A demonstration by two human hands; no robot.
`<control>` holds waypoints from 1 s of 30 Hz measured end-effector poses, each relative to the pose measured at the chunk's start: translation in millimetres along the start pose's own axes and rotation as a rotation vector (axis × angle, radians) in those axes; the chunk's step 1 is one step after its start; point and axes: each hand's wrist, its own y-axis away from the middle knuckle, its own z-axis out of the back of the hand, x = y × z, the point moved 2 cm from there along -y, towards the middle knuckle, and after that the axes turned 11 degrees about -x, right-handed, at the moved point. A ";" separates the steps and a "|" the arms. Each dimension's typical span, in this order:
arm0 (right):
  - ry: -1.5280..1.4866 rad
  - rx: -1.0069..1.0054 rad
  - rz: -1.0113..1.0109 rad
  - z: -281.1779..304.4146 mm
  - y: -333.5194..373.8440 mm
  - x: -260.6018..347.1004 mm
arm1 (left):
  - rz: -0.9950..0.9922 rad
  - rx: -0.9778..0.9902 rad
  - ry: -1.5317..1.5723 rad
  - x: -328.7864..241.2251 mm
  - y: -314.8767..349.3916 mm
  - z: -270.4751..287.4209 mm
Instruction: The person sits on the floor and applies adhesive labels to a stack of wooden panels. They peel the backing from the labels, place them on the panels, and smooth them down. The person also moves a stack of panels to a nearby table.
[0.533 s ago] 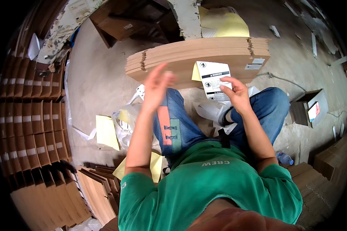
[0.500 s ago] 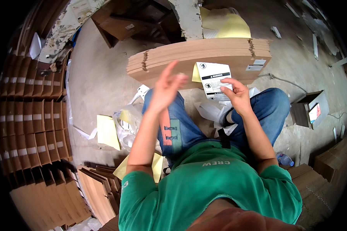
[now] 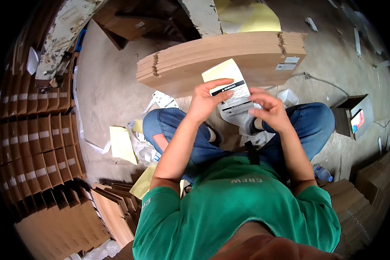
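Observation:
A white warning label (image 3: 238, 100) with black bands and a yellow backing sheet (image 3: 224, 71) is held up between my hands, in front of the stacked boards. My left hand (image 3: 206, 102) pinches it at its left side, fingers and thumb lying over the printed face. At the label's right edge is my right hand (image 3: 271, 110), its thumb and fingers apart; whether a fingertip touches the edge is hard to see. Beyond the label, a stack of brown flat boards (image 3: 212, 78) stands on edge, with small white stickers at its right end.
Yellow sheets (image 3: 122, 145) and clear plastic (image 3: 145, 151) lie on the floor at left. Divided brown racks (image 3: 34, 134) line the left side. To the right stand an open box with a phone (image 3: 358, 121) on it and a plastic bottle (image 3: 323, 173). A cable (image 3: 325, 82) crosses the floor.
My left hand has come down from its raised, empty position and taken hold of the label. My right hand's grip has opened at the label's right edge. The label has tilted, showing more yellow.

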 end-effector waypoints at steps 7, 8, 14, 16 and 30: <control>0.338 -0.137 0.065 -7.0 -24.7 10.8 | 0.028 0.071 -0.073 8.3 3.7 -12.1; 0.549 -0.147 0.263 -11.1 -26.0 20.5 | 0.042 0.080 -0.065 10.4 2.6 -10.1; 0.921 -0.078 0.693 -27.2 -32.3 23.7 | 0.235 0.176 0.126 13.9 1.3 1.0; 0.929 -0.037 0.736 -30.5 -35.4 17.5 | 0.293 0.186 0.192 14.0 1.8 8.8; 0.771 0.047 0.635 -61.5 -34.5 -3.0 | 0.287 0.120 -0.130 18.7 18.2 43.9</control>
